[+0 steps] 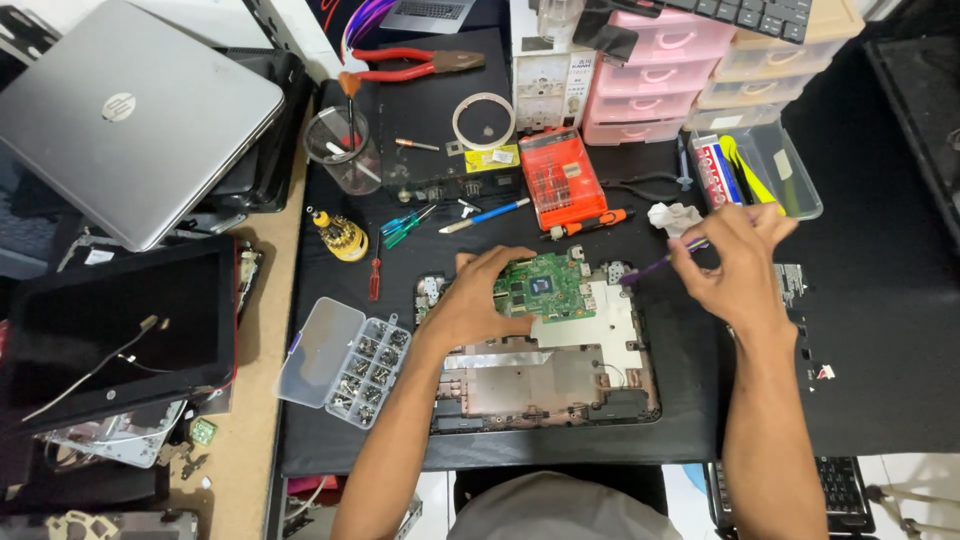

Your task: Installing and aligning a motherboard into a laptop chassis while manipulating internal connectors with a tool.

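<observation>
Opened laptop base on a dark tabletop [860, 330], two hands at its green board

The laptop base [540, 375] lies open at centre; the left hand [478, 300] rests on the green circuit board [545, 287], fingers curled over its left edge and hiding it; the right hand [735, 265] pinches a thin purple tool [655, 266], its tip too small to make out; the parts organizer [345, 362] sits just left.

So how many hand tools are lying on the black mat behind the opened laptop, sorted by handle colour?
Red pliers: 1
Red screwdriver: 1
Green screwdriver: 1
Blue-handled tool: 1
Orange screwdriver: 1
Total: 5
</observation>
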